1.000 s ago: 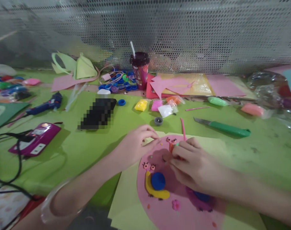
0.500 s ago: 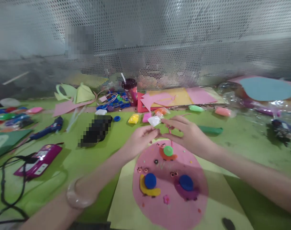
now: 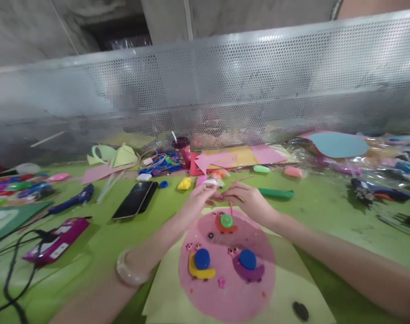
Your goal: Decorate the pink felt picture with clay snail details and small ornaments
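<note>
My left hand [image 3: 201, 199] and my right hand [image 3: 251, 201] meet fingertip to fingertip above the top of a pink paper disc [image 3: 225, 294]. Both have their fingers pinched together, and whatever is between them is too small to make out. Below the right fingers shows a thin pink strip [image 3: 231, 208]. On the disc are three clay snails: an orange one with a green cap [image 3: 226, 221], a yellow one with a blue cap [image 3: 202, 259], and a purple one with a blue cap [image 3: 247, 259]. The disc lies on a pale yellow sheet [image 3: 292, 279].
Beyond my hands lie a yellow clay packet [image 3: 184, 183], a green clay roll [image 3: 277, 193] and a blue ring [image 3: 163, 184]. A phone [image 3: 134, 200], a glue gun [image 3: 73, 199] and a magenta power strip [image 3: 58, 240] with cords are left. A lidded cup [image 3: 182, 153] stands behind.
The camera view has tilted up, showing more above the metal panel. My right hand has moved closer to my left, and their fingertips now meet.
</note>
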### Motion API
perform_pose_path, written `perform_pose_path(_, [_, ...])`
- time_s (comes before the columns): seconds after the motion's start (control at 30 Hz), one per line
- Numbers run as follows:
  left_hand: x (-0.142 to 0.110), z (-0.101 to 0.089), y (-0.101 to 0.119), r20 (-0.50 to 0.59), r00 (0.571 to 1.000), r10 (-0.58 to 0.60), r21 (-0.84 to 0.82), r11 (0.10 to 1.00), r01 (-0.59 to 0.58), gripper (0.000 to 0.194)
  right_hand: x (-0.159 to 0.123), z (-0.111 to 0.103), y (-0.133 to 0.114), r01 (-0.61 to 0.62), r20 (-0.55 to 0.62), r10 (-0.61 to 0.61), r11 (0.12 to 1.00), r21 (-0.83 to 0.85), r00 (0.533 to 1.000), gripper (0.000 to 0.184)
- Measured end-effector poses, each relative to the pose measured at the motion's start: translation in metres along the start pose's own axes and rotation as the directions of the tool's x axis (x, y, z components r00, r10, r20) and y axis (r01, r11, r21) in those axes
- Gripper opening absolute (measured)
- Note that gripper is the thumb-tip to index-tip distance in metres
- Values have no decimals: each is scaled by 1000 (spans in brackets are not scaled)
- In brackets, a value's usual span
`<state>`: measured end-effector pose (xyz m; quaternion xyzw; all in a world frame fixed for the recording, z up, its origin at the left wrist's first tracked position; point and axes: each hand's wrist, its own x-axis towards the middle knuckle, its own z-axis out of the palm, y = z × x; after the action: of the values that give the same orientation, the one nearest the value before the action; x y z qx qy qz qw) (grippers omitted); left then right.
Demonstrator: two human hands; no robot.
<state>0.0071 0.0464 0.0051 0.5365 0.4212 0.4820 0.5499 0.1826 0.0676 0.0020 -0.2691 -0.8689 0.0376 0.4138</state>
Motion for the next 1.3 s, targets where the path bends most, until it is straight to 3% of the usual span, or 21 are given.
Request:
perform_pose_path(0.13, [-2,3,2,18,1000,-3,-93,996,5,17,-2,-3,6,14,-36,-18,996,-89,999,23])
perform_pose_path(0.3, [-4,8,4,107,994,-3,-292,956,34,19,-2,-7,10,68,-1,-69,984,-165,998,21])
perform_pose_path(0.47, [-5,6,0,93,996,-12,-326,945,42,22,-6,-2,9,102,6,-103,980,-169,995,18])
perform_pose_path(0.77, [0,7,-8,-39,999,-31,-157,987,25,28,-8,5,15,117,-90,-128,986,-117,988,19])
perform_pose_path(1.03, [13,-14,-12,-180,984,2,164,986,27,19,-10,10,16,18,-145,-26,998,-55,989,11])
perform_pose_path(1.13, [17,-17,-14,-159,985,73,278,960,-26,15,-10,11,19,-42,-143,33,997,-58,989,10])
perform_pose_path(1.3, [13,-15,-20,-22,979,202,456,874,-170,19,-7,7,17,-55,-138,45,996,-63,989,9])
